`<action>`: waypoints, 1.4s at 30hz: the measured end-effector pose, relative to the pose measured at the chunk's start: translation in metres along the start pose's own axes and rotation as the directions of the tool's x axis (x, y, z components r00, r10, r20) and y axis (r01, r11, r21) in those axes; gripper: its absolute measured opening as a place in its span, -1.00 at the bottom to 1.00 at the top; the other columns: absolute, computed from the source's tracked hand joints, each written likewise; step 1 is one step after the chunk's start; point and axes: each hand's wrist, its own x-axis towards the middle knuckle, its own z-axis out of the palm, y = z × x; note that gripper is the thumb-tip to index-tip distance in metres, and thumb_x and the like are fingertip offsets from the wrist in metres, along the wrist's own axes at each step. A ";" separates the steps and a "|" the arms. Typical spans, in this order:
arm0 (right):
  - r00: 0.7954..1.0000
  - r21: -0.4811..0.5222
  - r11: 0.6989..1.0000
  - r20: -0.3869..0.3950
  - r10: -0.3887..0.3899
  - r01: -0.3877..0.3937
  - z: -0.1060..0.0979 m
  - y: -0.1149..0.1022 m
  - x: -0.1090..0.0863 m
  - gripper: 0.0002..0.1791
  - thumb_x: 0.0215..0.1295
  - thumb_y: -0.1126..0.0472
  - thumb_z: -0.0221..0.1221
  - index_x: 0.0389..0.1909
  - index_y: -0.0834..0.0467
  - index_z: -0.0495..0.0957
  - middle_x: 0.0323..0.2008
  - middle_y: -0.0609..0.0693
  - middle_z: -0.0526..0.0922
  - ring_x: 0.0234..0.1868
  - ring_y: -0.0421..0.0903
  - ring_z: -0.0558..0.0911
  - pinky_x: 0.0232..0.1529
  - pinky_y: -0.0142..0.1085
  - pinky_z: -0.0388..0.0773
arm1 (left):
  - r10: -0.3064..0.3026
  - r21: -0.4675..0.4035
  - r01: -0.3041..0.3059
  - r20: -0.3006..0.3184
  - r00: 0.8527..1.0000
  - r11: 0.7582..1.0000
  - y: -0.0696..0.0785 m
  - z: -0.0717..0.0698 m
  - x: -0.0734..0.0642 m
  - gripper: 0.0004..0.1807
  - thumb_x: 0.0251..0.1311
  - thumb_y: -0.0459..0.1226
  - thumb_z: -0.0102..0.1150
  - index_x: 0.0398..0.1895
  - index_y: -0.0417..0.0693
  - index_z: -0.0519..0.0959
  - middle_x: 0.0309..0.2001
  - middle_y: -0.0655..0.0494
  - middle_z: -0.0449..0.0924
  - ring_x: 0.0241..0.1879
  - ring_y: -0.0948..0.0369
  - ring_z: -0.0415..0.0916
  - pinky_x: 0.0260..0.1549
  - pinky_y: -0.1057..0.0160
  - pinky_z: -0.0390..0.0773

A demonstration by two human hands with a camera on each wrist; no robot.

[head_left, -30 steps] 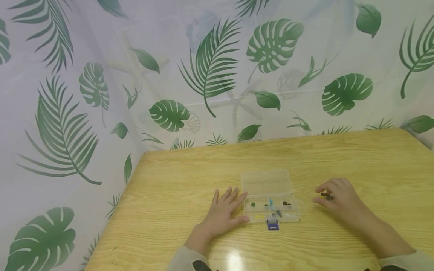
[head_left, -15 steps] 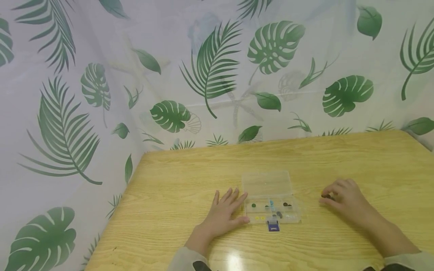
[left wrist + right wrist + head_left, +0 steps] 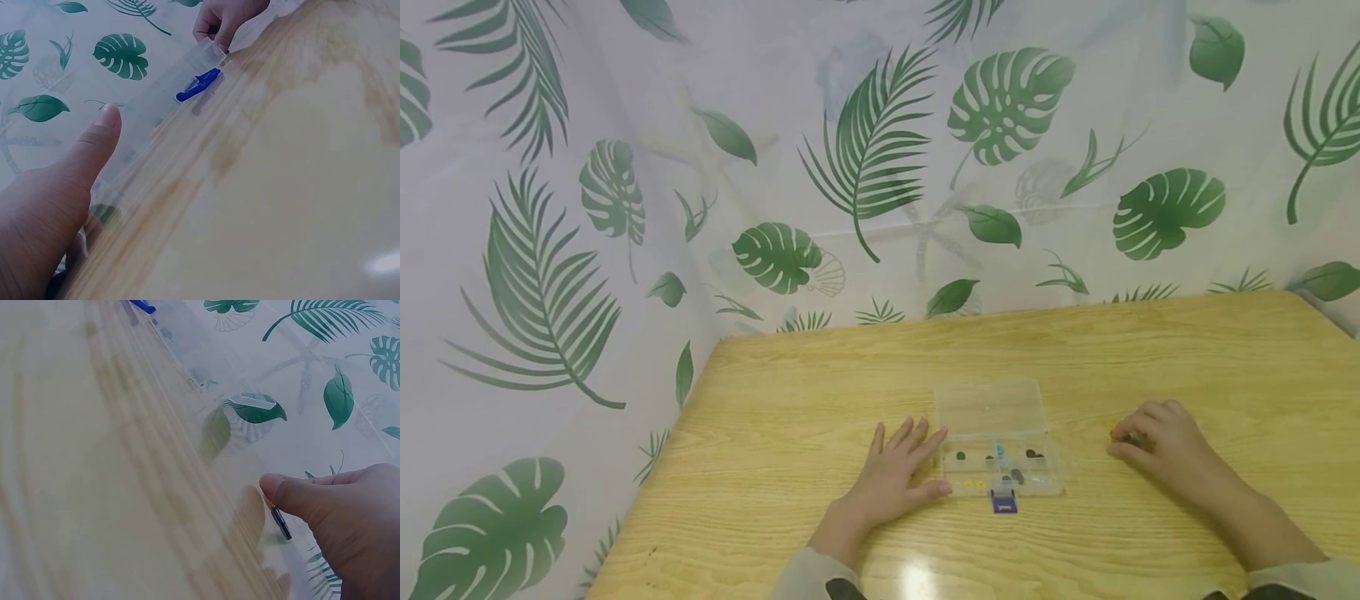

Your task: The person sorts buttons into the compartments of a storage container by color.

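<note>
A clear plastic compartment box (image 3: 970, 467) lies on the table with its see-through lid (image 3: 989, 407) tipped back. In it are small round button-like pieces: green (image 3: 960, 456), blue, brown (image 3: 1032, 454), dark grey (image 3: 1017, 476) and yellow (image 3: 974, 484). My left hand (image 3: 891, 473) lies with spread fingers against the box's left side, thumb at the front corner. To the right of the box, the thumb and forefinger of my right hand (image 3: 1168, 450) pinch at a little group of pieces. A yellow piece (image 3: 1112, 426) shows past the fingertips; darker ones (image 3: 282, 524) are partly hidden under the hand.
The wooden table (image 3: 820, 375) carries the box near its middle. A blue latch (image 3: 1003, 502) sticks out at the box's front. A leaf-printed cloth (image 3: 880, 167) hangs behind the table and along its left side.
My right hand has shifted slightly right, and its thumb and forefinger have closed together over the small pieces. The left hand and the box stay in place.
</note>
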 end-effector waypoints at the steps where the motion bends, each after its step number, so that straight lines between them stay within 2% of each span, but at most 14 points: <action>1: 1.000 0.005 1.000 -0.004 -0.006 0.006 0.000 0.000 0.000 -0.75 -0.22 0.15 0.44 -0.47 0.03 0.59 -0.46 -0.21 0.51 -0.37 -0.35 0.26 -0.34 -0.49 0.18 | 0.000 0.002 0.000 0.000 1.000 1.000 0.000 0.000 0.000 -0.16 0.21 0.38 -0.42 0.50 0.27 -0.05 0.49 0.00 -0.05 0.48 -0.01 -0.18 0.34 -0.28 -0.36; 6: 0.999 0.021 0.999 -0.026 -0.024 0.025 0.002 0.001 0.000 -0.80 -0.11 0.06 0.39 -0.50 0.04 0.60 -0.50 -0.21 0.51 -0.41 -0.36 0.26 -0.37 -0.48 0.17 | -0.003 0.008 0.003 0.003 1.000 1.000 0.000 0.000 0.000 -0.15 0.19 0.40 -0.46 0.50 0.27 -0.05 0.49 0.00 -0.06 0.48 -0.01 -0.19 0.34 -0.29 -0.36; 11: 0.999 0.023 0.999 -0.041 -0.025 0.026 0.004 0.003 0.001 -0.70 0.08 -0.12 0.24 -0.52 0.04 0.60 -0.51 -0.22 0.48 -0.43 -0.36 0.27 -0.39 -0.46 0.18 | -0.008 0.003 0.008 0.008 1.000 1.000 -0.001 0.000 0.000 -0.18 0.22 0.37 -0.38 0.50 0.29 -0.06 0.49 0.01 -0.07 0.48 -0.01 -0.21 0.34 -0.28 -0.38; 13: 0.999 0.015 1.000 -0.034 -0.017 0.017 0.004 0.003 0.001 -0.74 0.05 -0.08 0.28 -0.52 0.04 0.60 -0.51 -0.22 0.48 -0.43 -0.36 0.27 -0.40 -0.46 0.18 | -0.010 -0.004 0.010 0.010 1.000 1.000 0.000 -0.001 0.000 -0.20 0.24 0.34 -0.33 0.50 0.29 -0.07 0.49 0.01 -0.08 0.49 0.00 -0.21 0.34 -0.28 -0.39; 16: 1.000 -0.007 1.000 -0.011 0.027 -0.027 0.002 0.000 0.002 -0.81 -0.12 0.11 0.42 -0.51 0.02 0.60 -0.51 -0.25 0.46 -0.42 -0.37 0.26 -0.40 -0.47 0.18 | -0.010 -0.011 0.010 0.007 1.000 1.000 0.000 -0.002 0.000 -0.21 0.25 0.31 -0.29 0.50 0.29 -0.06 0.49 0.01 -0.07 0.49 0.00 -0.21 0.34 -0.28 -0.38; 20: 0.996 -0.024 0.996 0.024 0.082 -0.081 -0.001 -0.004 0.002 -0.71 -0.29 0.28 0.47 -0.50 0.00 0.59 -0.51 -0.30 0.43 -0.41 -0.39 0.22 -0.42 -0.48 0.16 | -0.010 -0.007 0.010 0.003 1.000 1.000 0.000 -0.001 0.000 -0.20 0.24 0.34 -0.32 0.50 0.30 -0.06 0.49 0.02 -0.06 0.48 0.00 -0.20 0.34 -0.28 -0.37; 29: 1.000 0.000 1.000 0.012 0.028 -0.028 0.000 -0.002 0.001 -0.80 -0.17 0.19 0.43 -0.50 0.05 0.60 -0.52 -0.28 0.44 -0.43 -0.41 0.21 -0.42 -0.48 0.14 | -0.006 -0.007 0.006 0.001 1.000 1.000 0.001 -0.002 0.000 -0.19 0.23 0.36 -0.38 0.49 0.29 -0.06 0.49 0.01 -0.06 0.48 0.00 -0.19 0.34 -0.28 -0.37; 36: 0.997 -0.047 0.998 0.058 0.050 -0.047 0.001 -0.003 -0.001 -0.81 -0.10 0.20 0.41 -0.46 0.04 0.58 -0.49 -0.31 0.44 -0.41 -0.39 0.22 -0.40 -0.47 0.17 | -0.010 0.004 0.010 0.003 1.000 1.000 0.000 -0.002 0.000 -0.19 0.23 0.36 -0.38 0.50 0.29 -0.06 0.49 0.00 -0.06 0.48 0.00 -0.20 0.34 -0.28 -0.37; 42: 0.996 -0.048 0.997 0.066 0.064 -0.061 -0.001 -0.007 0.000 -0.81 -0.09 0.25 0.40 -0.45 0.06 0.58 -0.45 -0.27 0.47 -0.36 -0.37 0.27 -0.35 -0.48 0.21 | -0.009 0.010 0.009 0.002 1.000 1.000 0.000 0.000 0.001 -0.22 0.27 0.29 -0.25 0.50 0.30 -0.06 0.49 0.01 -0.05 0.48 0.00 -0.19 0.34 -0.28 -0.36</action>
